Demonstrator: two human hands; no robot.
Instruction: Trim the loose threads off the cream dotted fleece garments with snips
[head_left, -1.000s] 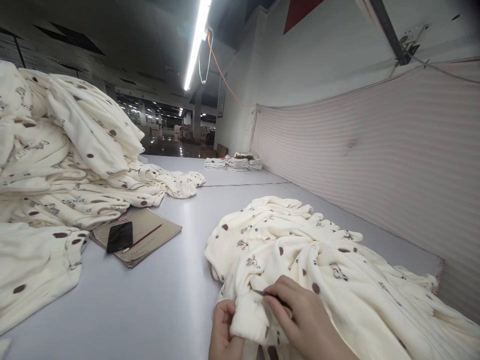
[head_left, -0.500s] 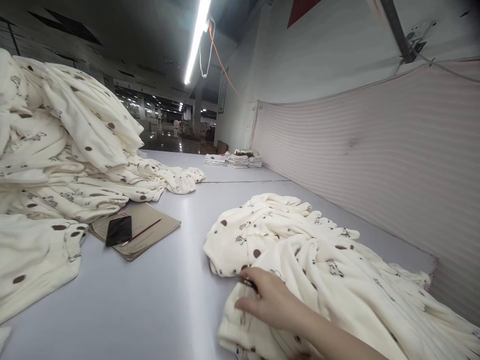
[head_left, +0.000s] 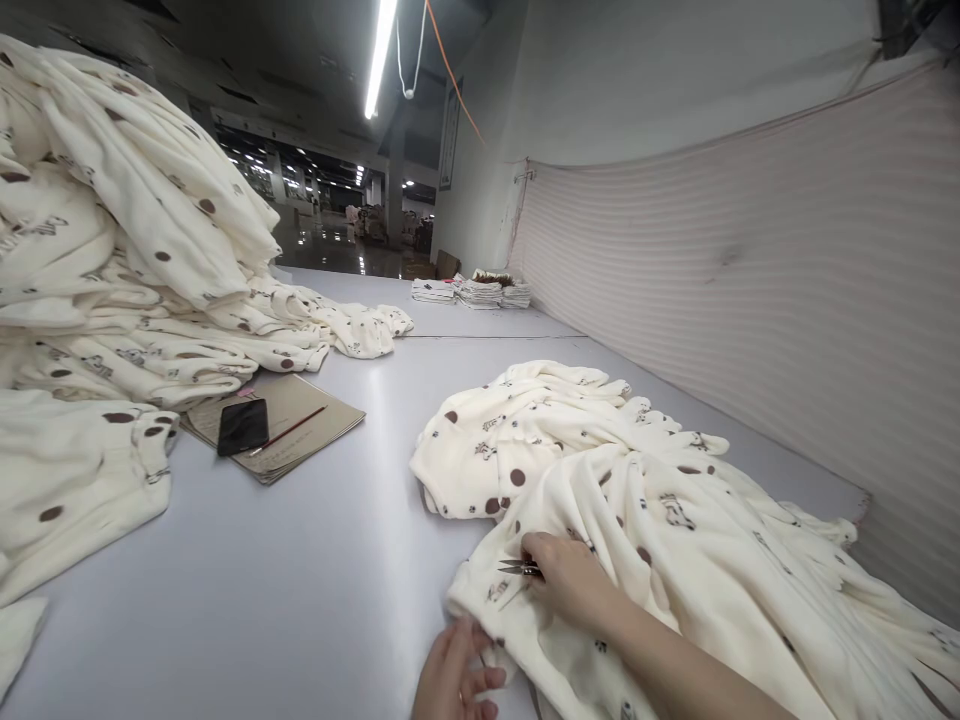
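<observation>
My right hand [head_left: 574, 580] is closed around small thread snips [head_left: 520, 567], their two pointed blades showing a narrow gap and pointing left. It rests over a cream fleece garment [head_left: 675, 560] printed with brown spots and small animal figures. At the bottom of the view, my left hand [head_left: 457, 675] has its thumb and forefinger at the garment's left hem and grips that edge, while the other fingers curl loosely below. The fingertips are partly hidden at the cloth. Much of the garment lies in folds to the right.
A tall heap of similar cream garments [head_left: 142, 210] stands on the left. A black phone [head_left: 243, 427] and a dark red pencil [head_left: 292, 428] lie on brown paper sheets [head_left: 330, 410]. Folded white stacks [head_left: 480, 292] sit at the table's [head_left: 315, 580] far end, beside a striped cloth [head_left: 712, 270].
My left hand has come into view at the garment's hem. My right hand has shifted slightly right, and the snips' blades now show. The view has tilted down a little.
</observation>
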